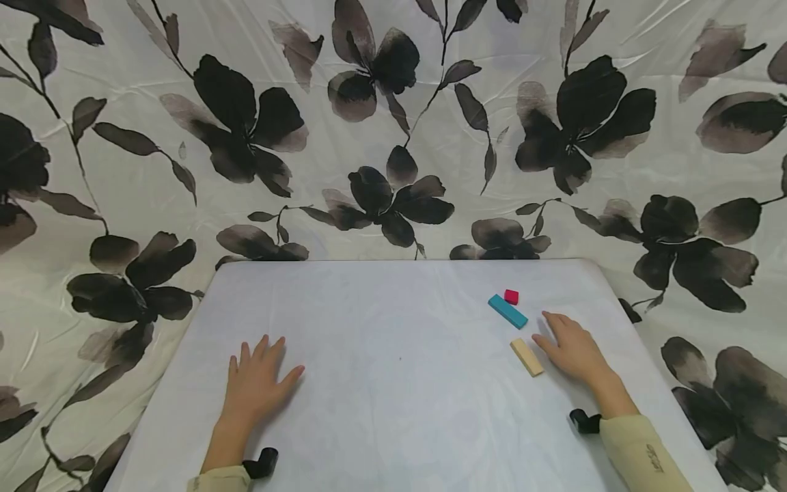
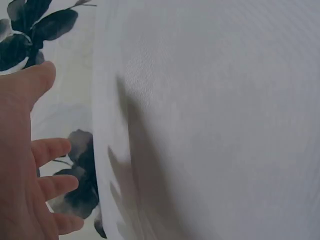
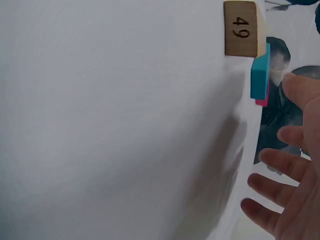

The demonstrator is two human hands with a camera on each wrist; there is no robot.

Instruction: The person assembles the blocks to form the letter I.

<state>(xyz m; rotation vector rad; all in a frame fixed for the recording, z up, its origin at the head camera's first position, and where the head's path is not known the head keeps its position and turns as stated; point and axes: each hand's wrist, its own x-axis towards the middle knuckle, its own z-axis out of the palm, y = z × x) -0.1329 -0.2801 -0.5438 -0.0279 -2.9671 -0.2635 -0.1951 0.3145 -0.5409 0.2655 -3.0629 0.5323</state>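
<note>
On the right part of the white table lie a blue block (image 1: 507,311), a small red block (image 1: 511,297) right behind it, and a plain wooden block (image 1: 527,357) nearer the front. In the right wrist view the wooden block (image 3: 241,28) shows the number 49 on its face. My right hand (image 1: 572,348) is just to the right of these blocks, fingers extended and holding nothing. Over the table's left side my left hand (image 1: 257,386) has its fingers spread, with nothing in it; its thumb (image 2: 40,82) also shows in the left wrist view.
The white table (image 1: 393,424) has its far edge against a hanging cloth (image 1: 430,130) with dark flower prints, which also shows at both sides. A black wrist camera (image 1: 261,463) sits at the left sleeve, another black camera (image 1: 584,421) at the right.
</note>
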